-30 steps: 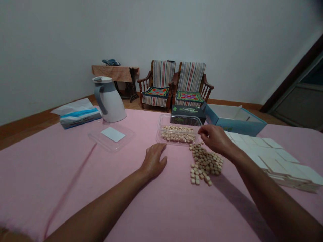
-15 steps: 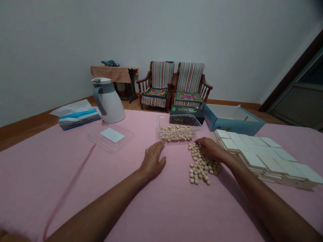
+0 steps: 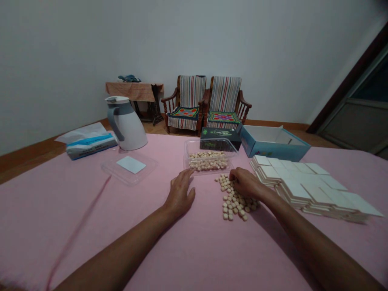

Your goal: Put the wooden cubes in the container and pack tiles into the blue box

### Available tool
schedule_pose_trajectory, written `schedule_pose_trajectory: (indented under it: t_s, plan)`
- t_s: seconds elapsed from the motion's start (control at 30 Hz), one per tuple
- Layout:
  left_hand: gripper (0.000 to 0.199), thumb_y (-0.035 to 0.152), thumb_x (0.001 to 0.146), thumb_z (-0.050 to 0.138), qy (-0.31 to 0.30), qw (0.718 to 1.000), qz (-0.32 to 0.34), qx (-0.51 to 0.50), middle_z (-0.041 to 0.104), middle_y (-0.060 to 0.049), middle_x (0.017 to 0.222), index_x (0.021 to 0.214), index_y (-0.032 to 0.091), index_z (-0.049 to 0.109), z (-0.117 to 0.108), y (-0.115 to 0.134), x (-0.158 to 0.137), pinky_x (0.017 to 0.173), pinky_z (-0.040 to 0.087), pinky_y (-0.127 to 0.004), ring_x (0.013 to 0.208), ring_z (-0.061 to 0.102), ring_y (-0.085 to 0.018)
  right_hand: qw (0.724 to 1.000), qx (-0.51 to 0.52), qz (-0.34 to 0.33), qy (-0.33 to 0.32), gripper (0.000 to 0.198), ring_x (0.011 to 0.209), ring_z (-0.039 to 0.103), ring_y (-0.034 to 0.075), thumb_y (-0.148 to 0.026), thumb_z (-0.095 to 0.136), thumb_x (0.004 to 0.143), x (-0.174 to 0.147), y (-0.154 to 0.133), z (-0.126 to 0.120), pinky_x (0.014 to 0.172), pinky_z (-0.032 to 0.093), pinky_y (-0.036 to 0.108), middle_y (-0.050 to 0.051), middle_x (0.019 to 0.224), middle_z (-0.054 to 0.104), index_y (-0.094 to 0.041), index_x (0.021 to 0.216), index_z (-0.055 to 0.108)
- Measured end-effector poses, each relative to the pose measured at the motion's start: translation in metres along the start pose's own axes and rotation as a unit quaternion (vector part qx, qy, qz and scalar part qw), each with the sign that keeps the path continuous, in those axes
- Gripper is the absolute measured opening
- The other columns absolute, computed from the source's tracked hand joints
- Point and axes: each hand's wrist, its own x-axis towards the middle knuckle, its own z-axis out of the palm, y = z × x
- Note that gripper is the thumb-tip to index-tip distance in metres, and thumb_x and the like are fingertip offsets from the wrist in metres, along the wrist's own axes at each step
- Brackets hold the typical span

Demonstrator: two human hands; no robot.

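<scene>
My left hand (image 3: pixel 180 194) rests on the pink cloth with fingers stretched and thumb apart, holding nothing. Its fingertips lie at the near left corner of a clear plastic container (image 3: pixel 211 144), which holds many small pale cubes (image 3: pixel 209 161) that look wooden. To the right, my right hand (image 3: pixel 245 183) is over a loose spread of similar pale cubes (image 3: pixel 233 200) in front of the container. Its fingers are bent down and drawn together among the cubes; the fingertips are partly hidden, so what they pinch cannot be made out.
Stacked white square tiles (image 3: pixel 303 182) stand right of my right hand. Behind are a blue open box (image 3: pixel 273 149) and a black box (image 3: pixel 220 139). On the left lie a clear lid (image 3: pixel 112 165) with a white card (image 3: pixel 131 164), a tissue pack (image 3: pixel 91 146) and a white jug (image 3: pixel 130 129).
The view has shifted slightly, moving the whole scene a little left. A few cubes at the pile's far end have spread left beside my right fingertips. My left hand keeps its place by the container.
</scene>
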Motion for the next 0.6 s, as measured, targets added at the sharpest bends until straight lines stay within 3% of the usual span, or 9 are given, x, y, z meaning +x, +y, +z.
schedule_pose_trajectory:
  t_s: [0.17, 0.3, 0.37, 0.43, 0.5, 0.6]
  plan:
    - [0.058, 0.01, 0.077, 0.049, -0.014, 1.0, 0.012, 0.014, 0.047, -0.014, 0.137, 0.134, 0.016, 0.037, 0.002, -0.002, -0.001, 0.103, 0.036, -0.048, 0.128, 0.041, -0.026, 0.992, 0.048, -0.022, 0.117, 0.016, 0.072, 0.055, 0.015, -0.01, 0.053, 0.071, 0.008, -0.004, -0.032, 0.064, 0.037, 0.024, 0.006, 0.082, 0.062, -0.014, 0.084, 0.063]
    - [0.06, 0.011, 0.078, 0.05, -0.037, 0.999, 0.019, 0.032, 0.044, -0.016, 0.141, 0.136, 0.012, 0.037, 0.005, -0.007, -0.001, 0.106, 0.034, -0.047, 0.13, 0.04, -0.027, 0.956, 0.099, -0.03, 0.276, 0.017, 0.071, 0.056, 0.014, -0.015, 0.053, 0.077, 0.025, -0.013, -0.062, 0.065, 0.039, 0.023, 0.006, 0.085, 0.063, -0.014, 0.091, 0.064]
    - [0.058, 0.012, 0.079, 0.051, -0.043, 0.998, 0.021, 0.037, 0.045, -0.017, 0.141, 0.136, 0.011, 0.039, 0.007, -0.01, -0.001, 0.106, 0.034, -0.047, 0.13, 0.041, -0.027, 0.948, 0.108, -0.033, 0.297, 0.017, 0.072, 0.057, 0.014, -0.017, 0.052, 0.079, 0.028, -0.017, -0.066, 0.065, 0.04, 0.023, 0.006, 0.085, 0.064, -0.014, 0.091, 0.065]
    - [0.056, 0.013, 0.079, 0.051, -0.044, 0.998, 0.018, 0.043, 0.046, -0.017, 0.139, 0.134, 0.012, 0.041, 0.007, -0.011, -0.001, 0.106, 0.035, -0.047, 0.129, 0.042, -0.027, 0.968, 0.092, -0.054, 0.227, 0.016, 0.071, 0.058, 0.015, -0.015, 0.051, 0.079, 0.027, -0.019, -0.059, 0.064, 0.039, 0.023, 0.006, 0.08, 0.066, -0.015, 0.083, 0.067]
    - [0.053, 0.014, 0.079, 0.051, -0.044, 0.998, 0.01, 0.049, 0.048, -0.016, 0.138, 0.132, 0.013, 0.043, 0.007, -0.01, -0.002, 0.105, 0.035, -0.048, 0.128, 0.043, -0.027, 0.99, 0.056, -0.078, 0.107, 0.019, 0.071, 0.059, 0.016, -0.011, 0.05, 0.077, 0.024, -0.017, -0.044, 0.063, 0.037, 0.024, 0.006, 0.078, 0.068, -0.016, 0.078, 0.068]
    - [0.051, 0.015, 0.08, 0.052, -0.049, 0.997, -0.001, 0.051, 0.05, -0.014, 0.136, 0.13, 0.014, 0.045, 0.006, -0.008, -0.002, 0.105, 0.035, -0.048, 0.127, 0.044, -0.027, 0.997, 0.004, -0.076, 0.0, 0.025, 0.081, 0.061, 0.019, -0.005, 0.047, 0.075, 0.024, -0.012, -0.016, 0.067, 0.037, 0.025, 0.01, 0.089, 0.07, -0.015, 0.084, 0.069]
